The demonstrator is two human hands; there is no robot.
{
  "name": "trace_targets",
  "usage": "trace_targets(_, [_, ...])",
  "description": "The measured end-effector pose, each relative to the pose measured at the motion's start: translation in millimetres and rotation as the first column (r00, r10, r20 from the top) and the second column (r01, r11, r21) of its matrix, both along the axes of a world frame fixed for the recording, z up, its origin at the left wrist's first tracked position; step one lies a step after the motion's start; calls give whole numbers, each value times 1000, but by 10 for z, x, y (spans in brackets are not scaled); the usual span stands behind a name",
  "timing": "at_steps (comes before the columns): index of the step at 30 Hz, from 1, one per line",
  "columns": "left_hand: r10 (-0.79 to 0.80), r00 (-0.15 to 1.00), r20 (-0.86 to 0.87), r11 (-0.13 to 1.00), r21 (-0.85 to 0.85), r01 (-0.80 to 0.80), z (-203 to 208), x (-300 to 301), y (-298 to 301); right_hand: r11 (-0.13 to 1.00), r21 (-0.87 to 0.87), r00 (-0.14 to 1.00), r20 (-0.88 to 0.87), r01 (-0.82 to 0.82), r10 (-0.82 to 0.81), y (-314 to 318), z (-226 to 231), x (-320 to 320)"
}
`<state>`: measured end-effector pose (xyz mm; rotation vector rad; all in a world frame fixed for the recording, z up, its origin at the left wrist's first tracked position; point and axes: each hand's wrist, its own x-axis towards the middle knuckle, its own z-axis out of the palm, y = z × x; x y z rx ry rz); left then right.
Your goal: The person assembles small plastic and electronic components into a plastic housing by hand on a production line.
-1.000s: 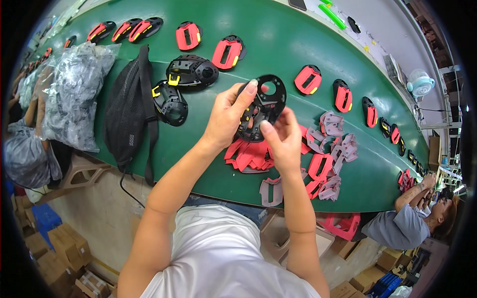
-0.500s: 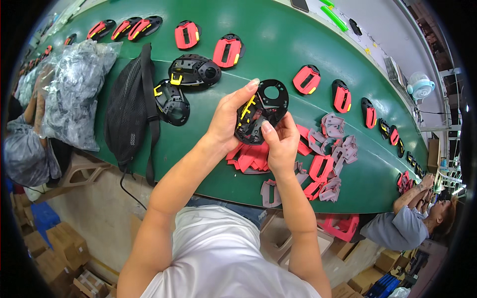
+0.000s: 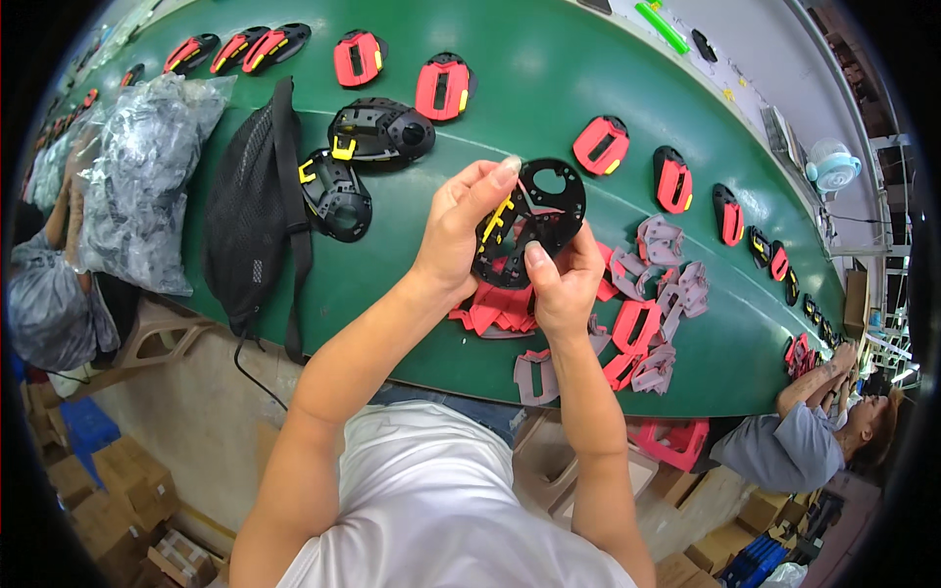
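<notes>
Between my two hands, above the green table, is a black plastic housing [image 3: 554, 201] with round holes at its far end and a yellow strip along its left side. My left hand [image 3: 461, 220] grips its left edge, thumb near the top. My right hand [image 3: 569, 284] holds the lower right side, its thumb pressed on the inner face. Beneath my hands lies a heap of red plastic covers [image 3: 498, 312]. To the right are loose covers with grey undersides [image 3: 660, 240]. Left of my hands, two black housings with yellow clips [image 3: 382, 132] rest on the table.
A black mesh bag [image 3: 245, 211] and a clear plastic bag of parts [image 3: 147, 186] lie to the left. Red-and-black assembled units [image 3: 443, 88] stand in a line along the green table [image 3: 549, 69]. A co-worker [image 3: 794, 441] sits at the far right; another person's arm shows at the left.
The black housing has shifted slightly right and tilted in my hands, both of which still hold it. The view has moved a little.
</notes>
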<state>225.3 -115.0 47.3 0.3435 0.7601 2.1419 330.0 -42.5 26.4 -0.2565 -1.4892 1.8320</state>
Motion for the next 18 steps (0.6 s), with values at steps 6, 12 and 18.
trace_targets(6, [-10, 1000, -27, 1000, 27, 11, 33, -10, -36, 995, 104, 998, 69, 6, -13, -10, 44, 57])
trace_targets(12, [25, 995, -94, 999, -33, -28, -35, 5, -4, 996, 82, 994, 105, -21, 12, 28, 23, 70])
trace_targets(18, [15, 1000, 23, 999, -34, -15, 62, 52, -6, 998, 58, 997, 80, -21, 16, 14, 21, 98])
